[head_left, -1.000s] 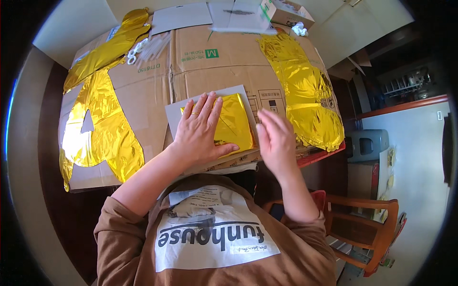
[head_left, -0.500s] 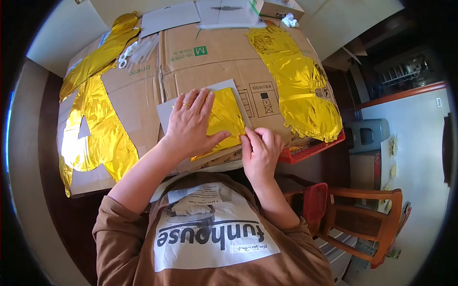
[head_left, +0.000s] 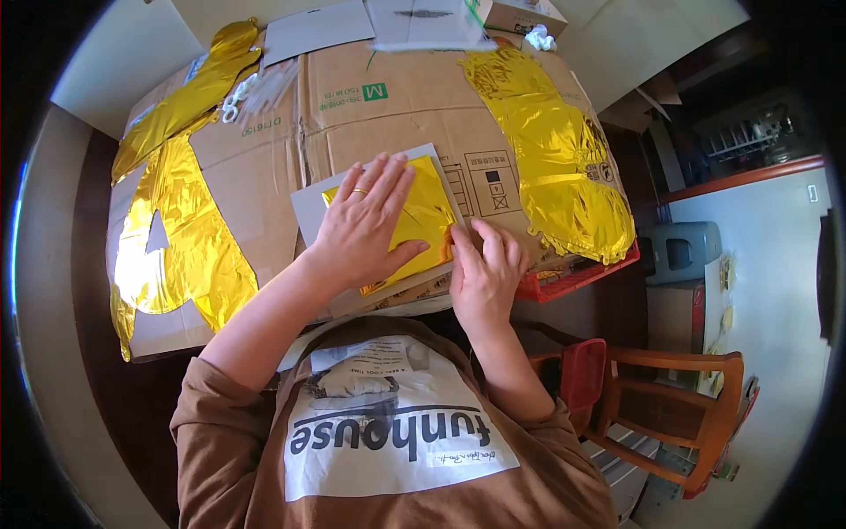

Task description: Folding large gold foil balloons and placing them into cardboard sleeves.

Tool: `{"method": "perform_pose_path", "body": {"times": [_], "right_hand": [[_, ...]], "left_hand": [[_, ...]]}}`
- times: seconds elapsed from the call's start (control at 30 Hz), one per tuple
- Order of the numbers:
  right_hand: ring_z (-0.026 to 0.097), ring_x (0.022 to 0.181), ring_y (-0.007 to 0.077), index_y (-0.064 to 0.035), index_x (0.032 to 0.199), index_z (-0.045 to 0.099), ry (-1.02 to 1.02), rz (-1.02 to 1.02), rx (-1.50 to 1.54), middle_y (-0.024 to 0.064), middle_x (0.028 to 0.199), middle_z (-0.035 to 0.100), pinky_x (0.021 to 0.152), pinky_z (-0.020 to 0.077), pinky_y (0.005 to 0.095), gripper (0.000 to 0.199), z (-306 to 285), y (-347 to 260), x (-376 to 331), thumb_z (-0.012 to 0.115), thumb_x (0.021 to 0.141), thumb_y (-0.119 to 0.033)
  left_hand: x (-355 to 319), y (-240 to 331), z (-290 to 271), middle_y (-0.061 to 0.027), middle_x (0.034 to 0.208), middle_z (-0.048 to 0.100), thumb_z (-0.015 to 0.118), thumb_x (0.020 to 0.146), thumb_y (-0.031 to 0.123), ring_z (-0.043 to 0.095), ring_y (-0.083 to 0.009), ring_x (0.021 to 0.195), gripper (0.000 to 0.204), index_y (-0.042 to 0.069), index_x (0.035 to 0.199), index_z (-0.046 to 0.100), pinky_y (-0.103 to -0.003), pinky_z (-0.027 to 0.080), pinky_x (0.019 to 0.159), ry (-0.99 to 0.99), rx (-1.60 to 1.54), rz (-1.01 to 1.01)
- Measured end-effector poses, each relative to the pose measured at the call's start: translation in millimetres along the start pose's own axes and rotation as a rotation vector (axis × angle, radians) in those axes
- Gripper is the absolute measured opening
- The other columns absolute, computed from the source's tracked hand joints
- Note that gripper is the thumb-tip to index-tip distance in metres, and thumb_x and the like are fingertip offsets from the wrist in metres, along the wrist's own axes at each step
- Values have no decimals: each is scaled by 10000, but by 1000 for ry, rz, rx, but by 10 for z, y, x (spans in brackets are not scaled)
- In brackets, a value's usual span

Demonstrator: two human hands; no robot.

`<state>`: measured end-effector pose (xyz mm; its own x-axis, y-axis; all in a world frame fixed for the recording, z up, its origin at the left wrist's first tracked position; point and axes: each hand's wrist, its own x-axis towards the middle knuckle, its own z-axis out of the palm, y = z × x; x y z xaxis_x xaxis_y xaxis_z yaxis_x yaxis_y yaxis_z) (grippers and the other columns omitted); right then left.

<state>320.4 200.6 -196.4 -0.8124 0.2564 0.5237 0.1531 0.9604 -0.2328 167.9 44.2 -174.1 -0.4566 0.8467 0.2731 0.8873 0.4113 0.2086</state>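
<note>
A folded gold foil balloon point(head_left: 425, 212) lies on a light grey board point(head_left: 308, 210) near the front edge of the cardboard-covered table. My left hand point(head_left: 363, 216) lies flat across the foil, its fingers stretched out and a ring on one of them. At the foil's right edge is my right hand point(head_left: 486, 266), its index finger touching the fold and the other fingers loosely bent and apart. Nothing shows gripped in it. Further off to the right a flat gold foil balloon point(head_left: 564, 167) is spread out. Another, shaped like a letter A point(head_left: 189, 238), lies on the left.
A further gold foil piece point(head_left: 189, 97) lies at the far left, beside white rings point(head_left: 231, 111) and clear straws point(head_left: 269, 91). White boards point(head_left: 317, 33), a box point(head_left: 524, 13) and crumpled tissue point(head_left: 539, 38) line the back. A red crate point(head_left: 577, 278) and wooden chair point(head_left: 670, 397) stand right.
My left hand has slid slightly right and away from me over the foil, fingers closer together. My right hand's fingers have loosened from the foil's edge, the index finger staying against it.
</note>
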Motion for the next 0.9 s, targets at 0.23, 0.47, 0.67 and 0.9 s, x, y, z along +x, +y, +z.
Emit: {"method": "perform_pose_path", "body": {"times": [0.23, 0.47, 0.67, 0.9], "right_hand": [[532, 1179, 352, -92, 1188, 671, -50, -11, 38, 120, 1264, 595, 1079, 348, 548, 342, -17, 45, 28, 715, 850, -125], [529, 1196, 339, -70, 1216, 658, -153, -60, 139, 118, 1288, 578, 1108, 333, 557, 395, -136, 195, 205, 737, 834, -131], [355, 1445, 395, 29, 1468, 426, -225, -268, 274, 212, 1532, 422, 1200, 187, 589, 635, 80, -53, 690, 565, 995, -371], [208, 1541, 363, 22, 1576, 246, -419, -264, 152, 222, 1635, 274, 1235, 73, 579, 823, 437, 117, 732, 346, 1037, -592]], "left_hand": [[16, -126, 156, -208, 1597, 361, 574, 955, 527, 303, -351, 1507, 839, -19, 1543, 331, -513, 210, 1231, -55, 2, 84], [-12, -128, 119, -206, 1594, 367, 527, 950, 606, 305, -350, 1505, 877, -27, 1530, 351, -505, 201, 1233, -53, -3, 107], [6, -127, 187, -190, 1616, 339, 509, 921, 672, 281, -330, 1519, 944, -17, 1543, 337, -493, 168, 1246, -62, 44, 87], [4, -116, 140, -205, 1623, 311, 600, 894, 598, 289, -340, 1513, 976, -19, 1568, 259, -504, 202, 1238, -19, -68, 66]]}}
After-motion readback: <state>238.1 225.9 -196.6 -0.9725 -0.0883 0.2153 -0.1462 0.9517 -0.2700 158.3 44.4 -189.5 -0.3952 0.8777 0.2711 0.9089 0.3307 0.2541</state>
